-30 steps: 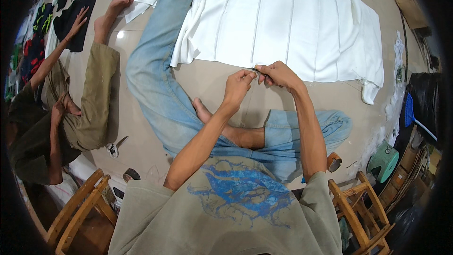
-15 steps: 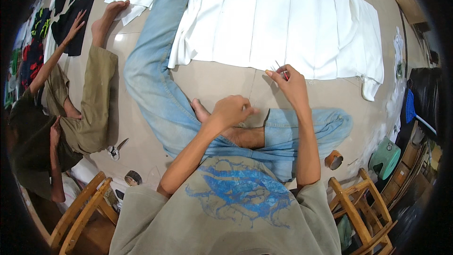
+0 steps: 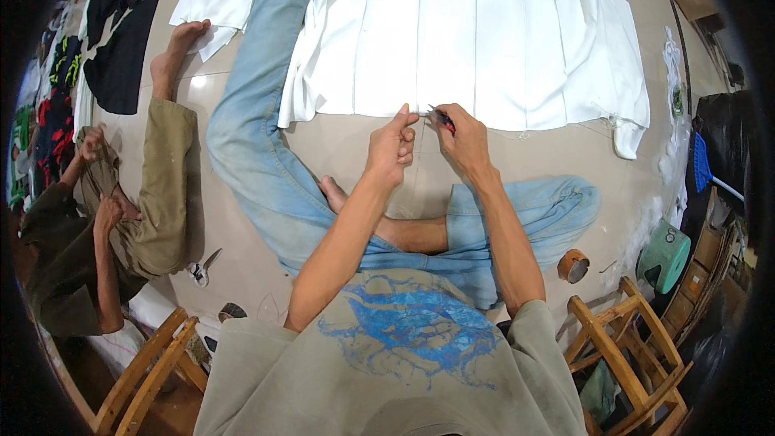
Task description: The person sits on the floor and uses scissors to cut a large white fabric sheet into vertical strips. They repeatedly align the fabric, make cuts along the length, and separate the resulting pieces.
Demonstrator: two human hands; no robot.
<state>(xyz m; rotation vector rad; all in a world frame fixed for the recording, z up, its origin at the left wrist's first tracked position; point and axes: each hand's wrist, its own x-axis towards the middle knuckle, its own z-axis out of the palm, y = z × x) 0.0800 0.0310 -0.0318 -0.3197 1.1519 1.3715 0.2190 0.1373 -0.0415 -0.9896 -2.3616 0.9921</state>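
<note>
Pale white cloth (image 3: pixel 500 40) with several long seams lies spread on the floor in front of me. At its near edge, by one seam, my left hand (image 3: pixel 391 145) is closed in a pinch, thumb and forefinger on the cloth's edge. Just to the right, my right hand (image 3: pixel 462 141) grips small thread snips (image 3: pixel 442 119) with red on the handle. Their blades point up and left, close to the cloth edge and the left fingertips. Most of the snips is hidden inside the hand.
Another person (image 3: pixel 73 250) sits at the left, hands near a knee. Scissors (image 3: pixel 203 268) and a dark tape roll (image 3: pixel 232 311) lie nearby. A brown tape roll (image 3: pixel 573 266), a green plastic stool (image 3: pixel 663 257), a blue broom (image 3: pixel 704 168) and wooden frames (image 3: pixel 626 347) stand around.
My left hand has moved up and forward to the cloth's edge and closed. My right hand has shifted left with the snips, toward it. The other person's outstretched arm has drawn back.
</note>
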